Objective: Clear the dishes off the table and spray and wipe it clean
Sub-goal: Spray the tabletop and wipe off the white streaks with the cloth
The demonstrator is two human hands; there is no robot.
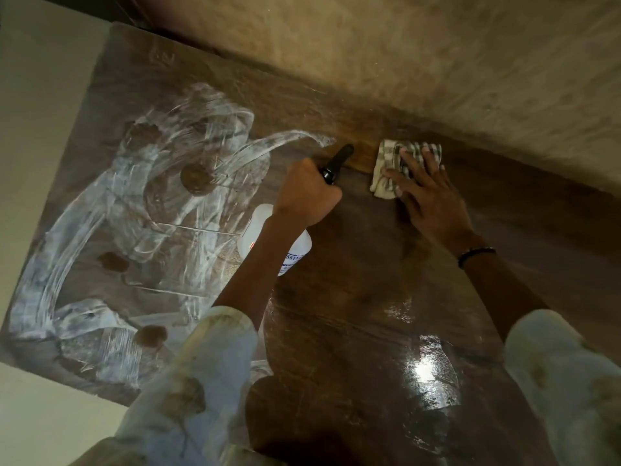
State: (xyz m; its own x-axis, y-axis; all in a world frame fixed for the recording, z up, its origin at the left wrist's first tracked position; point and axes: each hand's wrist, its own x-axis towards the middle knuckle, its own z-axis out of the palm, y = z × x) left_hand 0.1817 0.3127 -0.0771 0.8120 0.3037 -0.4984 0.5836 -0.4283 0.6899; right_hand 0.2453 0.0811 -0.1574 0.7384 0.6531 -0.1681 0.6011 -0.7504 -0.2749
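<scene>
Pale sleeves point(201, 371) fill the near edge of the view, with two bare forearms reaching out over a dark wooden table point(369, 314). No dishes are in sight, so the clearing looks finished and the spray-and-wipe step appears to be in hand.

Left hand point(304, 193) is curled round the black trigger head of a white spray bottle point(265, 230), held above the middle of the table with its nozzle aimed toward the far edge. Right hand point(423, 190) lies flat with fingers spread, pressing a folded checked cloth point(396, 166) onto the wood close to the far edge, where the table meets a rough tan wall point(437, 62). A dark band circles that wrist.

Swirls of white smeared residue point(151, 203) cover the table's left half, up to its left edge. The near right part shines wet under a light reflection.

Likely next: carry the cloth leftward into the white smears and rub firmly, spraying more where the film has dried.
</scene>
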